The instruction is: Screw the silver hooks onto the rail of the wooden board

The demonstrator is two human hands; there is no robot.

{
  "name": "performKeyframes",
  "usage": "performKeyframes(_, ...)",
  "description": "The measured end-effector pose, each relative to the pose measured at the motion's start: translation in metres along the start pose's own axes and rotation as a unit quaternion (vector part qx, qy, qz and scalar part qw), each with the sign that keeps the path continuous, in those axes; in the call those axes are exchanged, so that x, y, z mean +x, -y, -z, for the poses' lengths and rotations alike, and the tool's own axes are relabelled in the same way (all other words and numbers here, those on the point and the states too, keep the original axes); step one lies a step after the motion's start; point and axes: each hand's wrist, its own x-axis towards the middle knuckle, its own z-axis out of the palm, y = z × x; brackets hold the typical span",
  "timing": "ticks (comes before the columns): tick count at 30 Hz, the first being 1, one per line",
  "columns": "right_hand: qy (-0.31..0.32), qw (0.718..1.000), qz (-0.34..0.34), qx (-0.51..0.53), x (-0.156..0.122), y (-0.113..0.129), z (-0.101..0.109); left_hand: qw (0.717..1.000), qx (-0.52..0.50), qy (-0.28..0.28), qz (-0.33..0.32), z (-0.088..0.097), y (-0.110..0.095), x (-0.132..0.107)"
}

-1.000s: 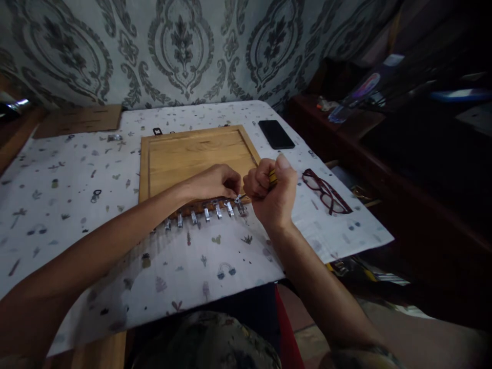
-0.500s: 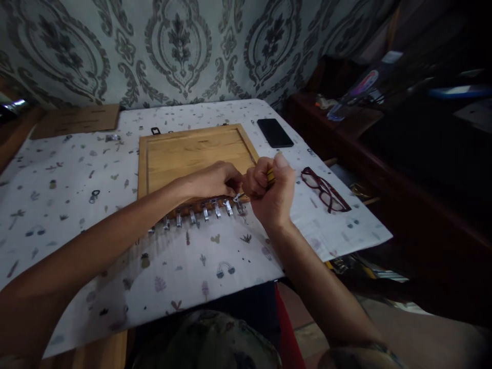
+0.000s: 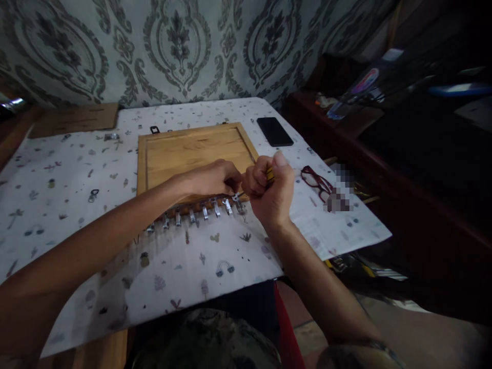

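Note:
A wooden board (image 3: pixel 192 148) with a raised frame lies on the table, and a row of silver metal clips (image 3: pixel 205 212) runs along its near edge. My right hand (image 3: pixel 271 187) is closed in a fist around the yellow-and-black handle of a screwdriver (image 3: pixel 270 175). Its thin shaft points left toward the rightmost clip (image 3: pixel 239 203). My left hand (image 3: pixel 219 178) rests over the board's near right edge, its fingers bent together beside that clip. Whatever those fingertips pinch is hidden.
A black phone (image 3: pixel 274 131) and red-framed glasses (image 3: pixel 313 178) lie on the right of the patterned tablecloth (image 3: pixel 215 266). Brown cardboard (image 3: pixel 77 120) sits at the back left. Small black clips (image 3: pixel 154 130) lie beyond the board. A plastic bottle (image 3: pixel 361 84) stands on dark furniture at right.
Almost nothing differs. Both hands stay at the board's near right edge, and the view has shifted very slightly.

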Motion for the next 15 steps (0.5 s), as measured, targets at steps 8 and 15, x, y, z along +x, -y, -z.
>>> performKeyframes(8, -0.01, 1.0, -0.003, -0.009, 0.0001, 0.0003, -0.0004, 1.0, 0.002, -0.003, -0.002, -0.0016, 0.0004, 0.0001)
performKeyframes(15, -0.011, 1.0, -0.005, -0.02, 0.0, -0.0006, 0.0, 1.0, -0.001, -0.006, 0.004, -0.0022, -0.0024, -0.0016)
